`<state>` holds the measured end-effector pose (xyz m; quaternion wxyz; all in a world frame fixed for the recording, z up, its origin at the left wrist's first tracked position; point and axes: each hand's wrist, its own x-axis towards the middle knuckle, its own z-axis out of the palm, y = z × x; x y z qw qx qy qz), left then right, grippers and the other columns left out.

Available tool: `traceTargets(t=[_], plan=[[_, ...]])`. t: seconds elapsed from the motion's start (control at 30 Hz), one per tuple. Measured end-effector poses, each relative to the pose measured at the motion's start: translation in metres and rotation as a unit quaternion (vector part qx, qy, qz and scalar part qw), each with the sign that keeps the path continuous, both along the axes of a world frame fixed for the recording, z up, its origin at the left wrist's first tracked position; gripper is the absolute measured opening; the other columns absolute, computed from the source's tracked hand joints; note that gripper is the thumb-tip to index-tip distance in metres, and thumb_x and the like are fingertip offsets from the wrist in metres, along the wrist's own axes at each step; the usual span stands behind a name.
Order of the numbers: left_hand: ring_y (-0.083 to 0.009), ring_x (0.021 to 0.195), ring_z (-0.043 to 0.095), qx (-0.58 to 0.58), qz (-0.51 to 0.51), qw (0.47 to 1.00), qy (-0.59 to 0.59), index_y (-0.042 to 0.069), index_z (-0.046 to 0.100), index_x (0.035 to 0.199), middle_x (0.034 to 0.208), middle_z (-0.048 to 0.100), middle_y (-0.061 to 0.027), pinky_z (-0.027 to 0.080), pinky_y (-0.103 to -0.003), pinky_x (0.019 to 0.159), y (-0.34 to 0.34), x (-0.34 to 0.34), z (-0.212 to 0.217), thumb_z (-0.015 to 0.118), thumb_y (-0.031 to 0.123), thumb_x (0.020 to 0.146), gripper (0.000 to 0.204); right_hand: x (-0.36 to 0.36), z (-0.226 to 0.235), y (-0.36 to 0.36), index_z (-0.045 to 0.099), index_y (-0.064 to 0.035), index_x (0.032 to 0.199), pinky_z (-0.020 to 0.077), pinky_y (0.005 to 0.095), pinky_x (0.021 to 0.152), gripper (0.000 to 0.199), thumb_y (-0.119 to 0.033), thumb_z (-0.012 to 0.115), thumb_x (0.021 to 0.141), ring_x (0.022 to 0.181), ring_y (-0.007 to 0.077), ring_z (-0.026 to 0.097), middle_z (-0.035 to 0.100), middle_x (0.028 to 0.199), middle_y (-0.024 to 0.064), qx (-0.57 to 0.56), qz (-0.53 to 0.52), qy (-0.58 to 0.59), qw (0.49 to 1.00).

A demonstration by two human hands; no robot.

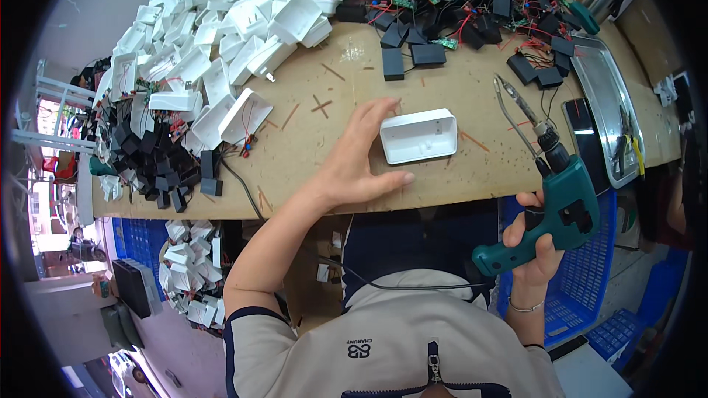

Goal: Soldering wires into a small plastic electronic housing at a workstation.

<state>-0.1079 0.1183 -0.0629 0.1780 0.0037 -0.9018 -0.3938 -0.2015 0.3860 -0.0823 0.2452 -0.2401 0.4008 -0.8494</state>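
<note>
A white open-topped plastic box (419, 138) lies on the cardboard-covered bench, its hollow facing up. My left hand (352, 161) rests at its left side, thumb and fingers spread apart around the near and far corners; whether the skin touches the box I cannot tell. In my right hand (543, 262) is a green soldering gun (568, 199), held by its handle at the bench's front edge. Its metal tip and a thin bent tube point up and away over the bench, to the right of the box.
White boxes (243, 22) are heaped at the far left, with black battery-like blocks (151, 162) before them. More black blocks, red wires and green circuit boards (442, 0) fill the far right. A metal tray (601, 96) and a dark phone (582, 129) lie at right. Blue crates (582, 287) stand below.
</note>
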Motion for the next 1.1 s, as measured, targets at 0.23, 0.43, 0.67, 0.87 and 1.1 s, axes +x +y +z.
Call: traceTargets(t=[0.23, 0.43, 0.67, 0.87, 1.1], plan=[[-0.0307, 0.077, 0.055, -0.036, 0.207, 0.975, 0.072, -0.003, 0.048, 0.096, 0.081, 0.057, -0.0158, 0.044, -0.035, 0.068, -0.052, -0.09, 0.026, 0.057, 0.02, 0.076, 0.032, -0.004, 0.004, -0.001, 0.033, 0.0053, 0.119, 0.0496, 0.025, 0.053, 0.058, -0.025, 0.06, 0.078, 0.066, 0.0153, 0.056, 0.047, 0.112, 0.0227, 0.008, -0.019, -0.007, 1.0], [-0.0388, 0.076, 0.056, -0.21, 0.281, 0.933, -0.081, -0.006, 0.042, 0.089, 0.076, 0.057, -0.0244, 0.046, -0.041, 0.067, -0.069, -0.166, 0.022, 0.063, 0.022, 0.069, 0.041, -0.006, 0.003, -0.002, 0.033, 0.0052, 0.118, 0.0475, 0.023, 0.05, 0.058, -0.026, 0.06, 0.078, 0.064, 0.014, 0.055, 0.048, 0.11, 0.0222, 0.023, -0.063, -0.011, 0.998], [-0.0171, 0.071, 0.058, 0.074, 0.207, 0.974, -0.047, -0.001, 0.054, 0.099, 0.075, 0.06, -0.0125, 0.044, -0.026, 0.063, -0.106, -0.111, 0.039, 0.06, 0.01, 0.07, 0.032, -0.01, 0.001, 0.001, 0.033, 0.005, 0.118, 0.0472, 0.0224, 0.05, 0.057, -0.025, 0.059, 0.079, 0.064, 0.0141, 0.055, 0.048, 0.11, 0.0214, 0.027, -0.074, -0.018, 0.997], [-0.0076, 0.071, 0.052, 0.208, 0.16, 0.96, 0.093, 0.0, 0.054, 0.1, 0.085, 0.057, -0.0037, 0.042, -0.019, 0.063, -0.085, -0.025, 0.06, 0.058, 0.003, 0.075, 0.026, -0.008, 0.001, -0.007, 0.031, 0.0047, 0.12, 0.0464, 0.0221, 0.05, 0.058, -0.026, 0.058, 0.079, 0.064, 0.0133, 0.053, 0.047, 0.112, 0.0213, 0.028, -0.035, -0.009, 0.999], [-0.0067, 0.073, 0.05, 0.232, 0.142, 0.958, -0.09, 0.0, 0.054, 0.093, 0.082, 0.055, -0.0017, 0.041, -0.02, 0.064, -0.043, 0.03, 0.023, 0.055, 0.003, 0.071, 0.023, -0.004, -0.001, -0.031, 0.028, 0.0048, 0.122, 0.0456, 0.0218, 0.054, 0.063, -0.029, 0.058, 0.079, 0.065, 0.0132, 0.052, 0.043, 0.117, 0.0212, -0.007, 0.054, -0.055, 0.997]])
